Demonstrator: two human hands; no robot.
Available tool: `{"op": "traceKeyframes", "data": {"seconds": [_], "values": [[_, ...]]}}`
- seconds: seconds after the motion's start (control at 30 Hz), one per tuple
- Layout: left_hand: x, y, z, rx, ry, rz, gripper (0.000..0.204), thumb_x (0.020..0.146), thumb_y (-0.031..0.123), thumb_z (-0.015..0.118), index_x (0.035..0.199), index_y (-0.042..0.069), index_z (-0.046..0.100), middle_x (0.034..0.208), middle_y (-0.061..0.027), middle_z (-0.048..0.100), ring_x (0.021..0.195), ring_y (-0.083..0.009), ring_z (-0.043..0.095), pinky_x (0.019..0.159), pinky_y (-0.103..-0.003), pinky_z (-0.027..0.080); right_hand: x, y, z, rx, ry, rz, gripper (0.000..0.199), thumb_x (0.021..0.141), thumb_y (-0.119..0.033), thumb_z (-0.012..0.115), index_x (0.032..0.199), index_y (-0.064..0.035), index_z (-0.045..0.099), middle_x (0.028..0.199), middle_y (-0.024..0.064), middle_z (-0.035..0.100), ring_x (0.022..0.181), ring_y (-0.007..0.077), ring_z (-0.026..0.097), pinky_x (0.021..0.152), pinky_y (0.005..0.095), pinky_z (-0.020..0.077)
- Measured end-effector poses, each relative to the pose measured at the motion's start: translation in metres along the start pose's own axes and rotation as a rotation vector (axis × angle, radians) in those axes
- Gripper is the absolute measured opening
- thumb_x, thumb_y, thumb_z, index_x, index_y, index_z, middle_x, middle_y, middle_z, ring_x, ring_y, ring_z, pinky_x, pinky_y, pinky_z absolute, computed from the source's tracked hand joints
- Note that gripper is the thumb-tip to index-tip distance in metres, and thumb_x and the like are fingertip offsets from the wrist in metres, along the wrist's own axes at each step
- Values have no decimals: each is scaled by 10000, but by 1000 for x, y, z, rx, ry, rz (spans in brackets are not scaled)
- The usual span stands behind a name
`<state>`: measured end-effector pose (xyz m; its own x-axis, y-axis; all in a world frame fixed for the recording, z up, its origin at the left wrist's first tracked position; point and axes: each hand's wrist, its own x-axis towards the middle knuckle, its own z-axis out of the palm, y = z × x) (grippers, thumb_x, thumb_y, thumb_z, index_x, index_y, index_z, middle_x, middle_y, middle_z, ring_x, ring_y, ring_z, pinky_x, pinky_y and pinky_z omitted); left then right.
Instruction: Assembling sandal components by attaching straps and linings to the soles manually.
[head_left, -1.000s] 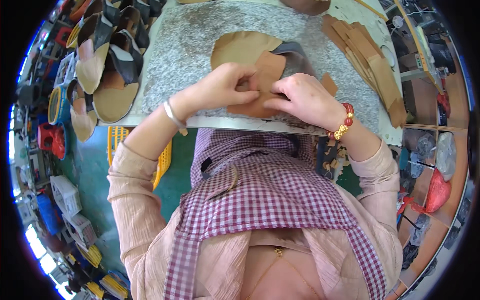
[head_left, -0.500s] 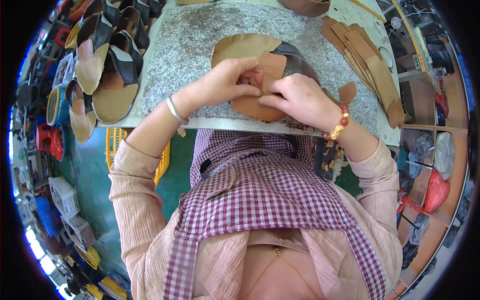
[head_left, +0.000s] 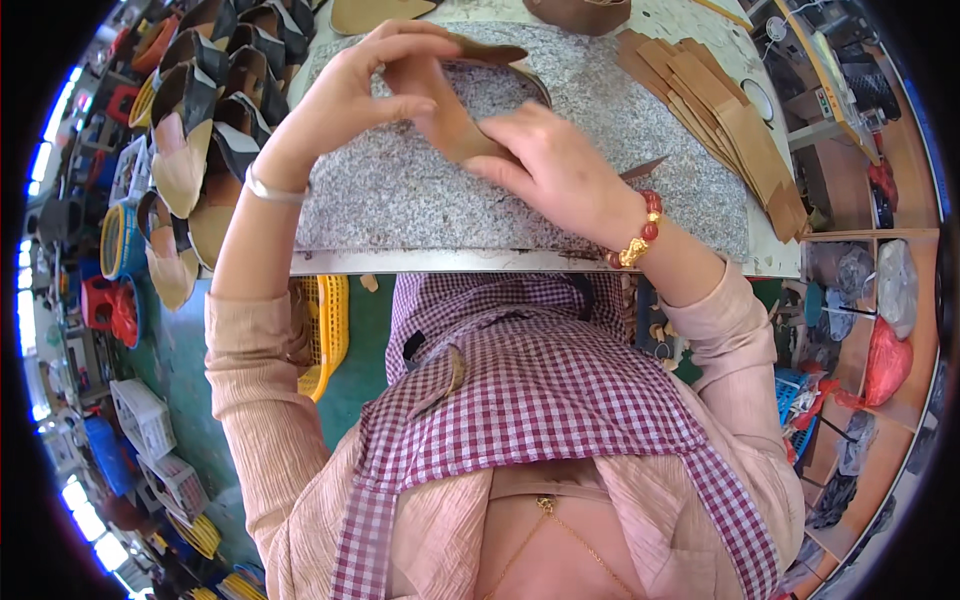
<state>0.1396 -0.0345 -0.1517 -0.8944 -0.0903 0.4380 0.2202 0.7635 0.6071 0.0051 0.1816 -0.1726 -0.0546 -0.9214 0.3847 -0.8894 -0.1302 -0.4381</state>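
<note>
A brown and tan shoe upper [head_left: 445, 122] is raised over the mottled grey work board [head_left: 390, 215], standing curved on its edge. My left hand [head_left: 365, 85] curls round its far left side, fingers over the top edge and thumb against the leather. Lower on the same piece, my right hand [head_left: 560, 165] pinches the near edge between thumb and forefinger. The far part of the upper bends into a loop with a dark strip along it. Just beyond my right wrist lies a small brown leather scrap [head_left: 643, 168], partly hidden.
Rows of shoe uppers [head_left: 182, 150] crowd the table's left side. Long brown leather pieces [head_left: 725, 125] are fanned out at the right. At the far edge sit a brown piece [head_left: 580, 14] and a tan one [head_left: 380, 14]. A yellow basket [head_left: 330, 335] stands below the table edge.
Both hands have lifted the upper from near the table edge and moved it away and to the left, turning it on edge. The left hand's pinch has widened into a curved hold.
</note>
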Motion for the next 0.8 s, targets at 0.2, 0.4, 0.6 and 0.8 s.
{"op": "traceKeyframes", "data": {"seconds": [0.2, 0.4, 0.6, 0.8], "values": [[-13, 67, 38, 256, -106, -169, 651, 705, 172, 843, 1302, 51, 611, 1246, -116, 653, 1043, -286, 657, 932, -399, 523, -14, 44, -37, 95, 267, 115, 330, 973, -306, 624, 1167, -43, 670, 985, 67, 702, 812, 193, 640, 720, 287, 493], [1, 62, 86, 173, -315, -296, 366, 736, 172, 792, 1031, 23, 636, 839, -133, 694, 707, -339, 647, 700, -405, 514, -32, 44, -36, 82, -21, 168, 276, 948, -312, 651, 998, -41, 675, 982, 81, 700, 792, 163, 629, 676, 264, 480], [-3, 58, 75, 125, -401, -289, 248, 792, 174, 745, 958, 27, 635, 724, -105, 675, 667, -311, 626, 657, -400, 488, -46, 15, -17, -273, -225, -116, 280, 929, -283, 650, 783, -44, 647, 815, 69, 649, 670, 151, 600, 582, 264, 463], [-27, 70, 54, -10, -520, -356, 170, 808, 149, 720, 898, 22, 651, 704, -85, 669, 628, -294, 602, 626, -378, 470, -32, 18, -20, -254, 1, -404, 202, 900, -218, 665, 771, -63, 649, 837, 49, 617, 640, 159, 590, 584, 283, 481]]}}
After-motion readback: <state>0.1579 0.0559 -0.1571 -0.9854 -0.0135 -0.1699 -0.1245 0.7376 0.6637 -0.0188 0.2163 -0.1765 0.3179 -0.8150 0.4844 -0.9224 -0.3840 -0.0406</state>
